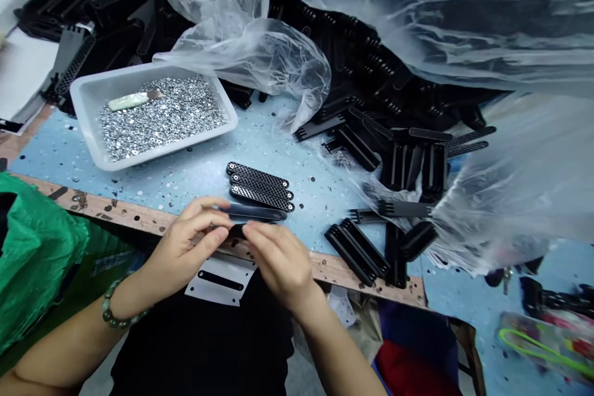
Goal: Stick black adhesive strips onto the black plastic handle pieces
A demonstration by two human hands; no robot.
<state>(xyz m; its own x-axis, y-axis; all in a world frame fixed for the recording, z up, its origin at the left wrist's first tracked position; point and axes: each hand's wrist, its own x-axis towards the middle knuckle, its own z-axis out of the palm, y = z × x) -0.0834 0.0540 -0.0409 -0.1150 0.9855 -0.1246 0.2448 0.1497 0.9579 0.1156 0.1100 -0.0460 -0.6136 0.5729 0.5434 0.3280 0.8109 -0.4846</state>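
Observation:
At the table's front edge, my left hand [197, 241] and my right hand [281, 263] meet with bent fingers. Both pinch a small dark piece [238, 231], mostly covered by the fingertips; its kind cannot be made out. Beside the left fingertips a smooth black handle-like bar [255, 213] lies on the table. Just beyond it rest several black textured handles [260, 185], side by side, with silver round fittings at their ends. Below the hands is a white sheet [213, 294] with small holes and a black strip [220, 280] on it.
A white tray [158, 158] of small metal washer-like parts, with a pale green-handled tool [130, 101], stands at back left. Black slotted parts [357, 250] lie right, near a heap under clear plastic [464, 25]. A green bag [41, 253] hangs left.

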